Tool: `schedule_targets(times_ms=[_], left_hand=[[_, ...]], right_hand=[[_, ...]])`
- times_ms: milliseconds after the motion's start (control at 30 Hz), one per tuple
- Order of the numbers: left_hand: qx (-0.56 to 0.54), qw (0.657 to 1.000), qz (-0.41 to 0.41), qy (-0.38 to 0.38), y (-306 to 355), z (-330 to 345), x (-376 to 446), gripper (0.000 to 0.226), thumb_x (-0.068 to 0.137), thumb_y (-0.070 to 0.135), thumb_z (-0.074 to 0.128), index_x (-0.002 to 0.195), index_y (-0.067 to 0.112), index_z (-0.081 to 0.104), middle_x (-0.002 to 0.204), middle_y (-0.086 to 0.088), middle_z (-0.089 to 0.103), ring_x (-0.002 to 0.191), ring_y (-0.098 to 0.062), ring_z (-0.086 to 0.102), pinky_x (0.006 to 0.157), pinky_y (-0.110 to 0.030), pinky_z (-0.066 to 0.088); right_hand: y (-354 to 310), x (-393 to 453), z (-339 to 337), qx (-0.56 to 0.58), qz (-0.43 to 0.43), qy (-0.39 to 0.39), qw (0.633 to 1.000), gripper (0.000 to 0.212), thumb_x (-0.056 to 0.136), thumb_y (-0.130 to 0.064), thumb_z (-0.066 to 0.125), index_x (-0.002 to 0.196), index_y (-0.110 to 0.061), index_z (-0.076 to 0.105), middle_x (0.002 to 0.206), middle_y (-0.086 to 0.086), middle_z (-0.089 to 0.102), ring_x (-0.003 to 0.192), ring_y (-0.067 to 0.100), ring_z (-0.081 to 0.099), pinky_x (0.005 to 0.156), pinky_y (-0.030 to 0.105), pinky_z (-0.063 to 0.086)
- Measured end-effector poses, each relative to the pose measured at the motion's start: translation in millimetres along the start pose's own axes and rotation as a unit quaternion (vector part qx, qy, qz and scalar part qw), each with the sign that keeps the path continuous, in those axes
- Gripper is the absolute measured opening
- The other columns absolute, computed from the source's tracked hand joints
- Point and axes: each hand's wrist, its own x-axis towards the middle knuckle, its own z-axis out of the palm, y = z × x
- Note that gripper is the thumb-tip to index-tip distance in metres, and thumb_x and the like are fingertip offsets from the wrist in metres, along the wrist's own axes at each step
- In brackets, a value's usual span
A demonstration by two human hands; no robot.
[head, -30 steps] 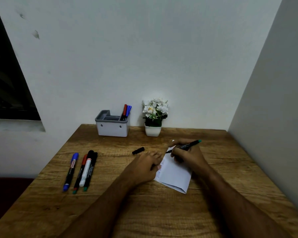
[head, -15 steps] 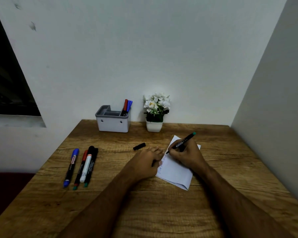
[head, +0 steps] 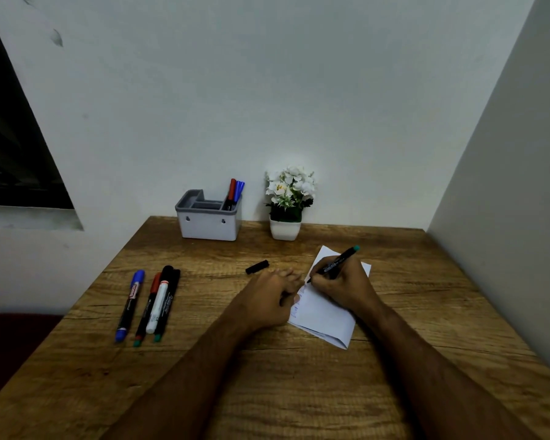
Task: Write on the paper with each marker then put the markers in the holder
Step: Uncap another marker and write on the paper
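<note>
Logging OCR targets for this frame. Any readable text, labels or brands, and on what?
None can be read as words.
Blue-capped marker: red label with white print, too blurred.
White-bodied marker: small dark print, too small.
Black marker beside it: pale print along the barrel, blurred.
Marker in the right hand, shown at: white barrel print, unreadable.
Paper: faint coloured scribbles near the left hand, illegible.
Holder: no text.

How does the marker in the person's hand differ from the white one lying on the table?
The held marker is black with a green end; the white marker has a white barrel and a black cap. The held marker is uncapped, tilted, its tip at the paper in the right hand; the white marker is capped and lies flat among other markers. Both are slim markers.
</note>
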Motion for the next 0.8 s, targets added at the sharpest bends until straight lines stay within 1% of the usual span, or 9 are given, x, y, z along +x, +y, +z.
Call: schedule_targets(times_ms=[67,200,233,333,400,500,633,733,800], left_hand=[[-0.001,1.0,0.0,-0.005,0.7,0.3,-0.3,0.048,0.098,0.025,0.054,0.145,0.018,0.049,0.154,0.001,0.041,0.147,-0.011,0.029,0.121,-0.028,0.018],[-0.009,1.0,-0.008,-0.002,0.9,0.2,0.1,0.049,0.097,0.026,0.055,0.145,0.02,0.048,0.155,0.001,0.039,0.147,-0.013,0.029,0.122,-0.035,0.024],[-0.01,1.0,-0.011,-0.004,-0.1,1.1,0.3,0.049,0.097,0.027,0.055,0.145,0.02,0.048,0.155,0.001,0.039,0.147,-0.014,0.03,0.121,-0.036,0.025],[-0.011,1.0,-0.015,-0.01,-0.9,2.9,0.5,0.049,0.097,0.029,0.055,0.144,0.021,0.049,0.155,0.002,0.04,0.147,-0.013,0.029,0.122,-0.038,0.025],[-0.015,1.0,-0.017,-0.01,-2.0,3.5,1.1,0.048,0.096,0.029,0.055,0.143,0.021,0.051,0.155,0.003,0.041,0.147,-0.012,0.028,0.122,-0.04,0.024],[-0.017,1.0,-0.014,-0.011,-3.7,4.6,1.8,0.047,0.095,0.029,0.055,0.142,0.021,0.051,0.154,0.002,0.042,0.147,-0.013,0.03,0.121,-0.04,0.026],[-0.019,1.0,-0.015,-0.011,-3.4,3.2,1.4,0.048,0.095,0.029,0.056,0.142,0.02,0.052,0.154,0.0,0.043,0.146,-0.015,0.032,0.121,-0.039,0.027],[-0.02,1.0,-0.016,-0.011,-2.7,3.5,1.5,0.047,0.095,0.029,0.056,0.141,0.021,0.052,0.154,0.001,0.042,0.146,-0.014,0.031,0.121,-0.041,0.027],[-0.017,1.0,-0.017,-0.014,-1.7,2.8,0.9,0.047,0.096,0.029,0.055,0.142,0.021,0.051,0.154,0.002,0.041,0.147,-0.013,0.029,0.122,-0.04,0.024]], right_hand=[[1.4,0.3,0.1,0.003,0.002,0.006,1.0,0.01,0.084,-0.006,0.071,0.079,-0.011,0.078,0.081,0.003,0.079,0.08,0.017,0.075,0.073,0.034,0.062],[0.0,0.0,0.4,-0.001,-0.004,0.012,1.0,0.013,0.085,-0.001,0.072,0.081,-0.01,0.079,0.081,0.001,0.079,0.076,0.004,0.072,0.068,0.016,0.054],[0.2,0.2,0.1,-0.002,-0.004,0.015,1.0,0.013,0.085,0.0,0.072,0.08,-0.01,0.079,0.081,0.001,0.079,0.076,0.005,0.072,0.068,0.017,0.055],[2.2,0.4,-0.5,0.002,-0.003,0.008,1.0,0.01,0.082,-0.007,0.07,0.078,-0.011,0.078,0.081,0.003,0.079,0.081,0.016,0.075,0.074,0.033,0.062],[2.3,0.5,-0.1,0.01,-0.003,0.002,1.0,0.01,0.081,-0.014,0.068,0.079,-0.013,0.078,0.082,0.002,0.08,0.082,0.018,0.076,0.077,0.037,0.062],[1.6,1.2,0.8,0.006,0.007,0.013,1.0,0.011,0.084,-0.006,0.069,0.081,-0.01,0.078,0.082,0.004,0.079,0.08,0.017,0.075,0.073,0.033,0.06],[0.9,0.9,0.9,0.005,0.01,0.02,1.0,0.013,0.086,-0.002,0.069,0.082,-0.009,0.078,0.08,0.003,0.078,0.077,0.014,0.073,0.067,0.022,0.056],[0.9,0.3,1.1,0.002,0.015,0.023,1.0,0.013,0.085,-0.002,0.069,0.081,-0.01,0.078,0.078,0.003,0.077,0.076,0.016,0.072,0.066,0.027,0.055],[0.0,0.7,1.3,-0.001,0.019,0.029,0.999,0.013,0.085,-0.003,0.069,0.079,-0.011,0.077,0.076,0.002,0.076,0.074,0.015,0.072,0.063,0.026,0.054]])
